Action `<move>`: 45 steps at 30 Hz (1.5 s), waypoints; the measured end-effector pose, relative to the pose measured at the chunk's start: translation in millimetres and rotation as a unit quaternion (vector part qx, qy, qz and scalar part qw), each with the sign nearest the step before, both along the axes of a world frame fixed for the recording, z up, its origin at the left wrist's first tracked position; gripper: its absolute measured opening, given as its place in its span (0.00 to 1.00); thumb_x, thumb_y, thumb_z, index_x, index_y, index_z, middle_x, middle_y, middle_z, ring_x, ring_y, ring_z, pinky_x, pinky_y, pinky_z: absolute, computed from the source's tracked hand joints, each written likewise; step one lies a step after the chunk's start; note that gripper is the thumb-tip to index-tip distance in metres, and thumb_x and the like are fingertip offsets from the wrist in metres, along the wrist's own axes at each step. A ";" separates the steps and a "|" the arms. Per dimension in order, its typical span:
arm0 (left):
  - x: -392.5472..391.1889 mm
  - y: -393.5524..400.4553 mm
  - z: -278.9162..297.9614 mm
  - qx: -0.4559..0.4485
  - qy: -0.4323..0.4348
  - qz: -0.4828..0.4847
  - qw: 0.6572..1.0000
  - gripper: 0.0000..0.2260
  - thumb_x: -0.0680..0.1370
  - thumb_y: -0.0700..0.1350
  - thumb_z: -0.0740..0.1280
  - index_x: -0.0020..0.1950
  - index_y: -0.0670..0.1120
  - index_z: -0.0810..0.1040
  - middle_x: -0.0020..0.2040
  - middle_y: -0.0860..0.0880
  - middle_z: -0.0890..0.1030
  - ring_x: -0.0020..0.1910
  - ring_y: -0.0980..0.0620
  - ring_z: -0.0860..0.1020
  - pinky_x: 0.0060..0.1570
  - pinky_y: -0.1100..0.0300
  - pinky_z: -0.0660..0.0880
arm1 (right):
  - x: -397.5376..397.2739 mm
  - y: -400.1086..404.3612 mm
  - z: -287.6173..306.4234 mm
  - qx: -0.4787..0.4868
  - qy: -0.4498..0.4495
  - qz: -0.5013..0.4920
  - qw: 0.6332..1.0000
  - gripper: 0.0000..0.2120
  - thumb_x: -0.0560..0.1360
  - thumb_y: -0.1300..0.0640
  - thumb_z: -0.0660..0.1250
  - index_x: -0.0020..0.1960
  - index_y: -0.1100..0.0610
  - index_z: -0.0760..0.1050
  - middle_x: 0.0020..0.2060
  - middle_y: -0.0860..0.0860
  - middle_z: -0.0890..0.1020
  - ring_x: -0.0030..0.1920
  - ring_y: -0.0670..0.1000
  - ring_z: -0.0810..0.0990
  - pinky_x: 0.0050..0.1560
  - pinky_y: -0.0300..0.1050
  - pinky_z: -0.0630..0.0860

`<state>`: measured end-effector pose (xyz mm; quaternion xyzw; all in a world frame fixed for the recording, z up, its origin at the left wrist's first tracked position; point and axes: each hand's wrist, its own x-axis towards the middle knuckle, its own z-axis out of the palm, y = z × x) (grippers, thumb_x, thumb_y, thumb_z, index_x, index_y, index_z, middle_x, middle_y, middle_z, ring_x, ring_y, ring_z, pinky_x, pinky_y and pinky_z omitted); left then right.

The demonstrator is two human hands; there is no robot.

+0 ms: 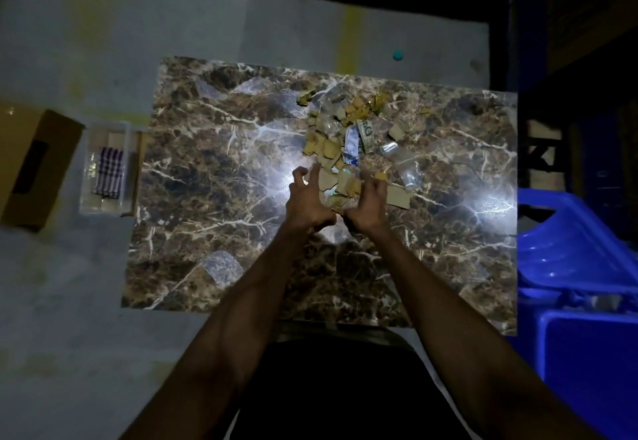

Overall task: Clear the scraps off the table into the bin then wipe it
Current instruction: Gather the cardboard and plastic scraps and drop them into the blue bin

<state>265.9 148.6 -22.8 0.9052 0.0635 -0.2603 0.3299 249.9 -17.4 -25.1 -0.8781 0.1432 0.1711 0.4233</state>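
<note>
Cupping both hands, left (305, 199) and right (367, 206), round cardboard scraps (340, 149), we've barely begun; table (207, 198) unwiped, bin (587, 353) waiting.

We count one marble table (214, 177), one blue bin (587, 343) and one cardboard box (34, 166). We see one striped cloth (108, 173). The scraps (340, 139) are too many to count.

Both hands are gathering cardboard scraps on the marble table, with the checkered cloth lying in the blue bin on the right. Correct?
Not quite. The head view shows the checkered cloth in a clear container left of the marble table, not in the blue bin. Left hand and right hand do gather cardboard scraps.
</note>
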 end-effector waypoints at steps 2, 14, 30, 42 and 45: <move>-0.5 -8.4 -1.6 0.032 0.001 -0.034 0.999 0.55 0.57 0.44 0.80 0.80 0.55 0.57 0.74 0.47 0.56 0.66 0.38 0.68 0.46 0.51 0.75 | 3.9 6.6 1.1 0.003 -0.004 0.034 0.999 0.43 0.70 0.60 0.79 0.80 0.58 0.62 0.68 0.56 0.60 0.62 0.47 0.66 0.66 0.35 0.66; -25.3 -37.7 -10.4 -0.106 -0.035 0.066 0.992 0.26 0.70 0.35 0.71 0.68 0.44 0.74 0.55 0.48 0.67 0.59 0.43 0.74 0.54 0.50 0.76 | -5.8 12.8 -9.7 0.096 0.054 -0.008 0.994 0.16 0.76 0.66 0.65 0.63 0.62 0.76 0.56 0.61 0.77 0.56 0.58 0.78 0.52 0.43 0.71; -33.2 -50.3 6.7 -0.150 -0.055 0.131 0.978 0.36 0.69 0.36 0.72 0.76 0.46 0.67 0.67 0.46 0.66 0.61 0.48 0.74 0.51 0.58 0.78 | -27.3 -13.4 -46.1 0.243 0.039 -0.116 0.962 0.17 0.78 0.42 0.67 0.65 0.42 0.81 0.69 0.52 0.78 0.69 0.52 0.78 0.71 0.58 0.74; -23.9 -25.8 -23.5 -0.099 -0.096 0.219 0.966 0.33 0.72 0.41 0.69 0.77 0.40 0.66 0.70 0.40 0.65 0.67 0.38 0.70 0.65 0.53 0.71 | 4.9 -69.0 -0.3 -0.055 -0.199 -0.182 0.961 0.18 0.76 0.65 0.67 0.65 0.57 0.76 0.65 0.58 0.74 0.69 0.58 0.70 0.73 0.48 0.66; -12.4 -35.1 -23.3 -0.096 -0.077 0.246 0.961 0.32 0.75 0.37 0.71 0.78 0.39 0.65 0.69 0.39 0.65 0.66 0.39 0.70 0.60 0.57 0.71 | 16.9 -79.2 -19.2 -0.084 -0.091 -0.199 0.972 0.26 0.80 0.48 0.62 0.76 0.55 0.68 0.75 0.58 0.67 0.76 0.61 0.62 0.76 0.59 0.58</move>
